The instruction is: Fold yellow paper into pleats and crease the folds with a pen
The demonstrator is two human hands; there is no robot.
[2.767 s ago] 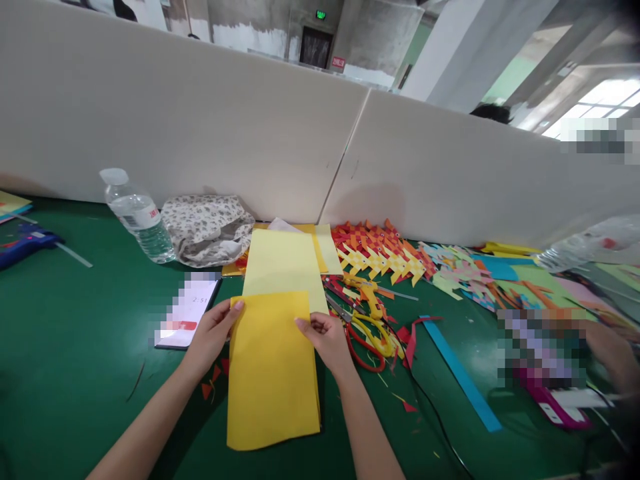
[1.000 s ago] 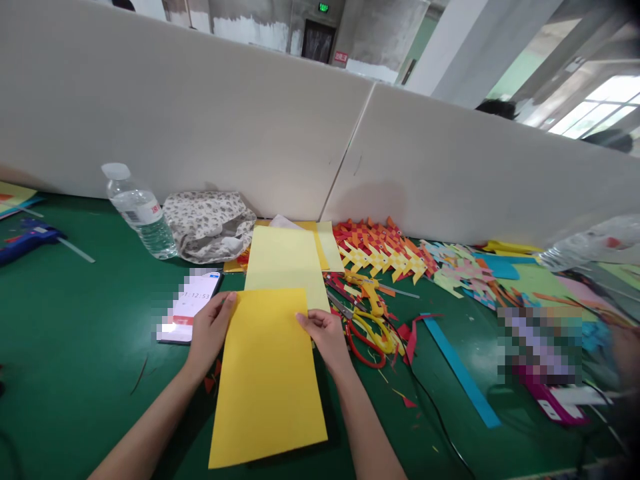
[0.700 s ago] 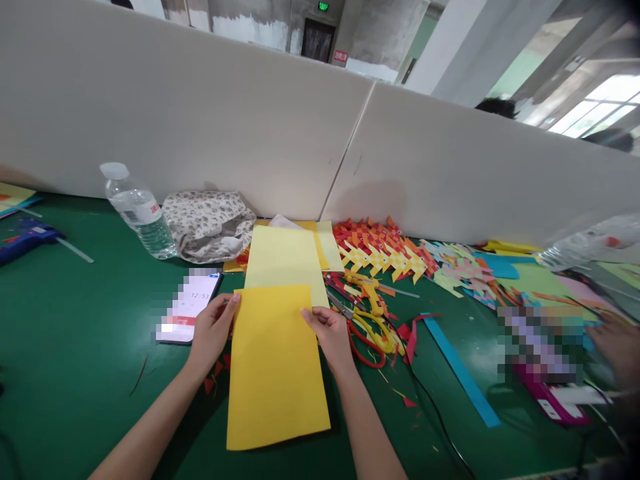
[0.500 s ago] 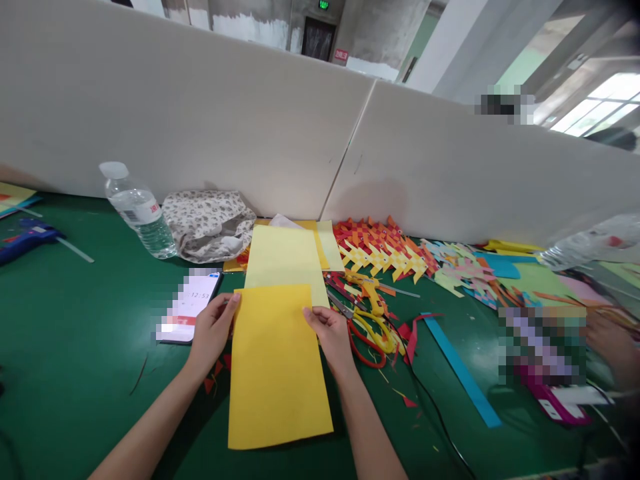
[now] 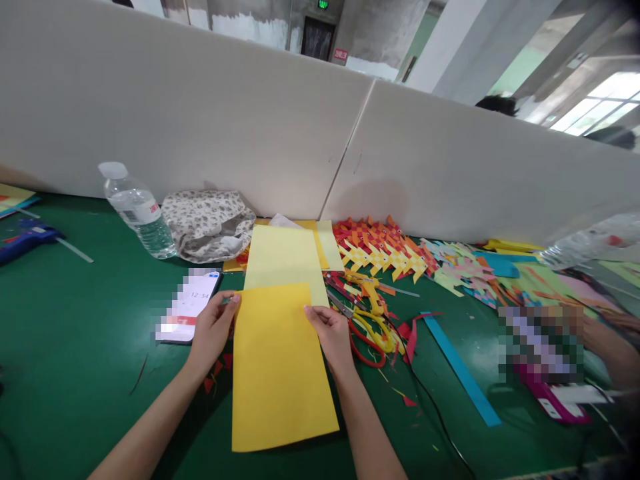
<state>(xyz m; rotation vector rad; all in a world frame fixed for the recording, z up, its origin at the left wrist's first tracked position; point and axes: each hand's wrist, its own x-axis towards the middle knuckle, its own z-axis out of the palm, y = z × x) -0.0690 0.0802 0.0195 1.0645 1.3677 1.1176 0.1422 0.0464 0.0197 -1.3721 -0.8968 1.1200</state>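
Paper [image 5: 283, 373], bright yellow, between and mostly below the fingers; whether one layer or several, hard to tell. Pinched at the upper left corner by thumb and curled fingers of the left hand [image 5: 213, 330], and just below the upper right corner by thumb and fingertips of the right hand [image 5: 333, 337]. Possible droop or twist if either pinch loosens first; possible creasing near the thumbs from uneven pulling. Just beyond the fingertips, pale yellow paper [image 5: 283, 257], perhaps easily shoved by a forward push. Near the right fingers, scissors [image 5: 346, 311] and a yellow glue gun [image 5: 371, 293], with a chance of snagging from a sideways sweep. Just beside the left fingers, a phone [image 5: 193, 303], liable to a knock from an outward swing. Near the left wrist, red scraps [image 5: 209, 385], apt to get trapped underneath. Farther left, a water bottle [image 5: 145, 223], toppled only by a wide reach.
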